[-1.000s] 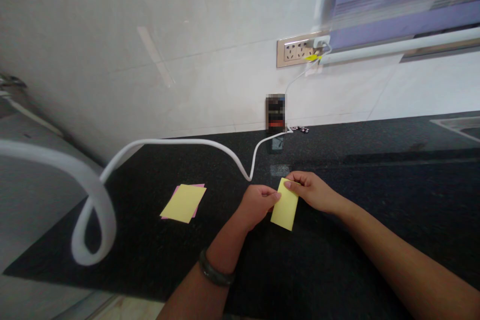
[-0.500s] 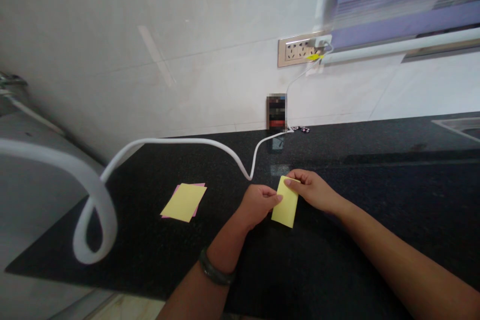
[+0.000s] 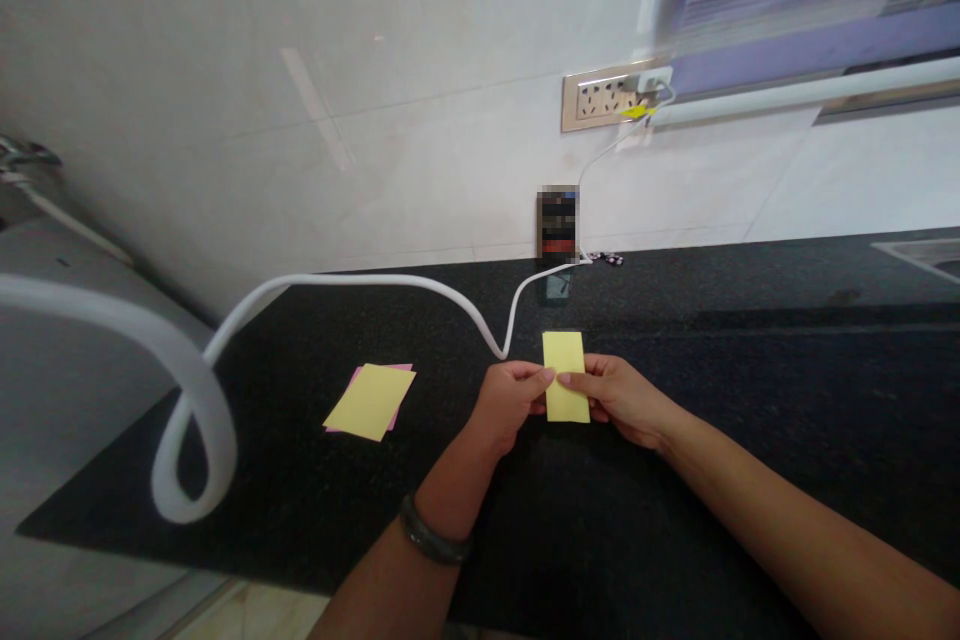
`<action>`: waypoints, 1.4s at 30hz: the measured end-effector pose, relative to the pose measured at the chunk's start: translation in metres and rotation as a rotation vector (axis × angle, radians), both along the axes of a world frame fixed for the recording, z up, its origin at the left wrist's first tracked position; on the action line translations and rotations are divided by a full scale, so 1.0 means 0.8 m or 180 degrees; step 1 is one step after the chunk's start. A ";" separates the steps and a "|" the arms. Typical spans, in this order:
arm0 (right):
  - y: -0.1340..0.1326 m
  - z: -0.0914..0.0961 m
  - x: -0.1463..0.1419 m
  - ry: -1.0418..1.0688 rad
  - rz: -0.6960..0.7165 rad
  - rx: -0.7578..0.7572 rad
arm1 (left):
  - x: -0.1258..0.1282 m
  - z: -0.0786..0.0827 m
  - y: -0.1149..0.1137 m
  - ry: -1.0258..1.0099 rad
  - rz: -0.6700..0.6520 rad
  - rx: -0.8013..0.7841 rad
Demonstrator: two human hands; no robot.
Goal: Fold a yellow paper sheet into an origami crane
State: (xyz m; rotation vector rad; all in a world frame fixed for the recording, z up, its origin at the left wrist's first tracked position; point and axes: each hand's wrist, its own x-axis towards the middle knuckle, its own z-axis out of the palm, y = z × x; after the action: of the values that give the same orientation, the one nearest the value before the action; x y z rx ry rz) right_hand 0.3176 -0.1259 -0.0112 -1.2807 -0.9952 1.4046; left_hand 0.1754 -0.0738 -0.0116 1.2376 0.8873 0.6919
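A folded yellow paper slip (image 3: 565, 360) stands upright just above the black countertop (image 3: 675, 480), pinched from both sides. My left hand (image 3: 510, 402) grips its left edge with thumb and forefinger. My right hand (image 3: 619, 397) grips its right edge the same way, fingers closed. To the left, a loose yellow sheet (image 3: 371, 401) lies flat on a pink sheet (image 3: 357, 379) that shows only at its edges.
A thick white hose (image 3: 187, 390) loops across the counter's left end. A thin white cable (image 3: 517, 305) runs to a phone (image 3: 558, 225) leaning on the tiled wall, below a wall socket (image 3: 606, 100). A sink edge (image 3: 919, 253) shows at far right.
The yellow slip has turned from a slant to upright and shifted up, and both hands have slid to pinch it at mid-height instead of near its top.
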 end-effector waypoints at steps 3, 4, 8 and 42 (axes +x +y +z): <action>0.001 0.001 0.002 0.0113 -0.0041 -0.0055 | 0.000 0.001 0.000 -0.0157 -0.0077 -0.0127; 0.001 0.002 0.002 0.0159 -0.0043 -0.0064 | -0.001 0.001 0.000 -0.0214 -0.0087 -0.0168; 0.001 0.006 0.003 0.0321 -0.0023 -0.0071 | 0.000 0.001 0.000 -0.0388 -0.0135 -0.0251; -0.001 0.006 -0.001 0.0412 -0.0112 -0.0125 | 0.001 0.003 -0.002 -0.0507 -0.0250 -0.0454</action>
State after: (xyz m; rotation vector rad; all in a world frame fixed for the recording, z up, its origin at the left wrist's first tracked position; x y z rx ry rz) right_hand 0.3170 -0.1266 -0.0066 -1.2137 -0.8579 1.4668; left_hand 0.1758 -0.0756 -0.0089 1.0691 0.7397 0.6437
